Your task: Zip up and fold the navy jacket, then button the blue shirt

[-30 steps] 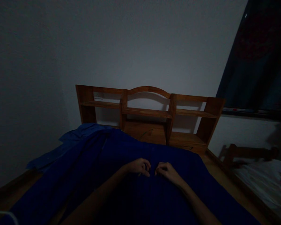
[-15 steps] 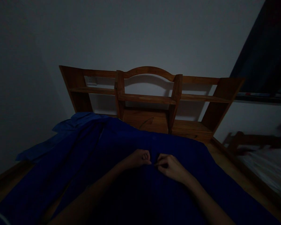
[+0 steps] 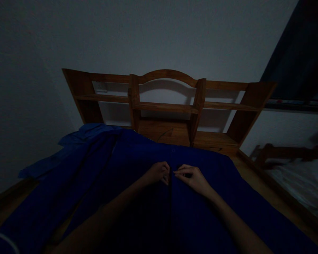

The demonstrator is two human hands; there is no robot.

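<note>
Dim room: plain pale wall [image 3: 159,38] fills the space beyond both hands, with everything in low light.
Pale cord: thin, curved whitish strand [image 3: 5,237], far to the left of the left hand and closer to the wearer.
Light-blue cloth: crumpled, lighter blue fabric [image 3: 78,139], left of the left hand and farther off, against the spread cloth's edge.
Spread cloth: wide, deep-blue fabric [image 3: 145,150], lying under and around both hands, its folds bunched to the left of the left hand.
Left hand: left hand [image 3: 157,173] half closed, fingers curled in and thumb pointing down at a dark line in the cloth; too dark to tell whether it grips any fabric.
Dark line: narrow, near-straight crease or slit [image 3: 170,197], running between the hands toward the wearer.
Headboard: brown wooden shelf unit with an arched centre rail [image 3: 165,107], beyond both hands.
Right hand: right hand [image 3: 194,179] partly closed, thumb and forefinger tips drawn together just beside the line; whether cloth is pinched there I cannot tell.
Low rail: brown wooden bar [image 3: 294,152], well right of the right hand.
White bedding: rumpled whitish fabric [image 3: 302,176], right of the right hand, in front of that rail.
</note>
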